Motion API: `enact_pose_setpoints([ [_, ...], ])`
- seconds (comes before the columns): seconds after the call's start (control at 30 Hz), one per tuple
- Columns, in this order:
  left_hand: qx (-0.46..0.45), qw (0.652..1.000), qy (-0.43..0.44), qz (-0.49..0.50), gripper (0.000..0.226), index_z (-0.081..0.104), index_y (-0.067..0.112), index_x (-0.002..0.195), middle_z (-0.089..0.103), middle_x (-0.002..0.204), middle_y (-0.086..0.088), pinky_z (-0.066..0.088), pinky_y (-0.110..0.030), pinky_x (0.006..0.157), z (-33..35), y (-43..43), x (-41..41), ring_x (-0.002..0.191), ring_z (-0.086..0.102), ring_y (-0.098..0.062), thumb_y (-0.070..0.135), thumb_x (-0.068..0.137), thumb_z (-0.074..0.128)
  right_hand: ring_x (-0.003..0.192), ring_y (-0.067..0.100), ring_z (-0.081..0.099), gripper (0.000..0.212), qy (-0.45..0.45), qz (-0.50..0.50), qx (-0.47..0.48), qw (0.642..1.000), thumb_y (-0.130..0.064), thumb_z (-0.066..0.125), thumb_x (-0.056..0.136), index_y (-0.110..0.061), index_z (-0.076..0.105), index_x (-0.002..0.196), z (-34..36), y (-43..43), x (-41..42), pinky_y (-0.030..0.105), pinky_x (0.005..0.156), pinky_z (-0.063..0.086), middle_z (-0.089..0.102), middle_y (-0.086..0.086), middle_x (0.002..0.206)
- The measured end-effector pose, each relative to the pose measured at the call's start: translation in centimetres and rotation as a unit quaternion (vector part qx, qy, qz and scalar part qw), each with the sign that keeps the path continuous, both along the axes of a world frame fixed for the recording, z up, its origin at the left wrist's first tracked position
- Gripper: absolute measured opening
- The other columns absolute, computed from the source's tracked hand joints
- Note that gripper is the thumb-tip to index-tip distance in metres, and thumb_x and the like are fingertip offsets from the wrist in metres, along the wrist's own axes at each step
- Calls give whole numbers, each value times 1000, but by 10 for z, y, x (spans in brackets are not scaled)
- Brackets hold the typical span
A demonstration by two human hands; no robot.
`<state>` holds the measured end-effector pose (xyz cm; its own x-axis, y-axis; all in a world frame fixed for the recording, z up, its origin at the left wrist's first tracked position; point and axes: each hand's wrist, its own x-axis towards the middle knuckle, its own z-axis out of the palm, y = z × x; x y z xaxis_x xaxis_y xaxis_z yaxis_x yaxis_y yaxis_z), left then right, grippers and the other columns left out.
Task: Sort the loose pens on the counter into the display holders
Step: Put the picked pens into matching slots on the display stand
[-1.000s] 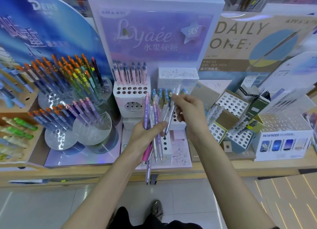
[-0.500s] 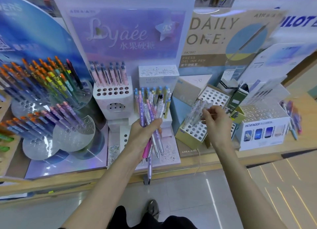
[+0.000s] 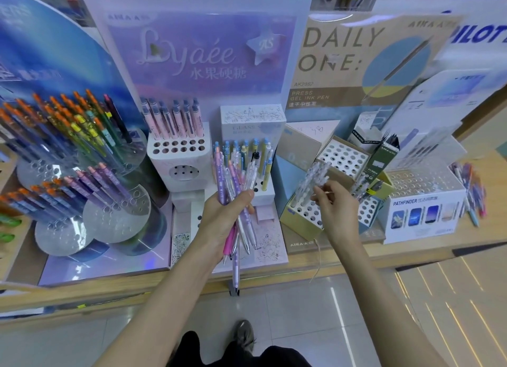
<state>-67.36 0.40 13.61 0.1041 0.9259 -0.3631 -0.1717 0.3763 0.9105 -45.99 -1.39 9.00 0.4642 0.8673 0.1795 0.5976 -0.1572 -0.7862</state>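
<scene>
My left hand (image 3: 225, 218) grips a bundle of pens (image 3: 236, 177), pink, purple and clear, with their tips hanging below my palm. My right hand (image 3: 336, 210) reaches to the tan box holder (image 3: 297, 224) with a white holed top. Its thumb and fingertips pinch a clear pen (image 3: 314, 178) that stands tilted in the holder among other clear pens. Several loose pens (image 3: 472, 193) lie on the wooden counter at the far right.
A white holed holder (image 3: 178, 149) with pink pens stands under the Lyaée sign, and beside it a lower holder with blue-capped pens (image 3: 247, 149). Round acrylic stands (image 3: 115, 213) full of pens fill the left. A white Pathfinder box (image 3: 424, 215) sits right of the tan holder.
My right hand took a clear pen from the bundle, carried it right and lowered it into the tan holder. The left hand kept its bundle in place.
</scene>
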Motion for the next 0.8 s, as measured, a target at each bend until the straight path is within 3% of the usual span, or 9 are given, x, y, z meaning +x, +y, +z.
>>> enact_pose_setpoints([
  [0.13, -4, 1000, -4, 2, 5, 62, 17, 86, 63, 54, 6, 47, -13, 50, 1, 0, 1, 54, 63, -4, 16, 87, 67, 76, 25, 64, 17, -52, 16, -17, 998, -14, 55, 96, -4, 59, 84, 4, 7, -1, 36, 66, 50, 65, 13, 81],
  [0.27, -3, 1000, -12, 2, 5, 62, 17, 86, 63, 54, 5, 47, -13, 50, 1, -1, 1, 55, 63, -4, 15, 87, 66, 73, 15, 61, 13, 10, -28, -4, 1000, -14, 61, 93, -3, 61, 100, 6, 12, -8, 28, 69, 50, 61, -3, 81],
  [0.43, -2, 1000, -11, -3, 4, 62, 19, 87, 64, 55, 6, 48, -14, 53, 1, -1, -1, 55, 62, -4, 18, 87, 66, 76, 26, 61, 14, 1, -54, -41, 998, -15, 59, 94, -1, 61, 92, -8, 9, -14, 43, 71, 51, 66, 13, 84],
  [0.63, 6, 1000, -16, 4, 5, 61, 15, 86, 63, 53, 6, 49, -17, 51, 5, 0, -5, 50, 60, -4, 16, 88, 65, 73, 23, 60, 18, 6, -47, -69, 996, -16, 60, 94, 1, 63, 95, -6, 13, -10, 36, 65, 51, 66, 12, 84],
  [0.73, 8, 1000, -21, 4, 5, 61, 14, 86, 62, 53, 6, 49, -17, 50, 6, 0, -5, 49, 59, -4, 16, 88, 65, 72, 22, 63, 16, 31, -56, -76, 995, -18, 60, 93, -2, 63, 93, -6, 12, -9, 22, 57, 46, 68, 11, 81],
  [0.8, 6, 1000, -24, 1, 4, 62, 14, 87, 62, 54, 6, 49, -17, 50, 6, 0, -4, 49, 59, -4, 16, 88, 65, 74, 22, 65, 15, 34, -56, -77, 995, -18, 60, 93, -2, 63, 93, -5, 10, -8, 19, 57, 45, 69, 10, 81],
])
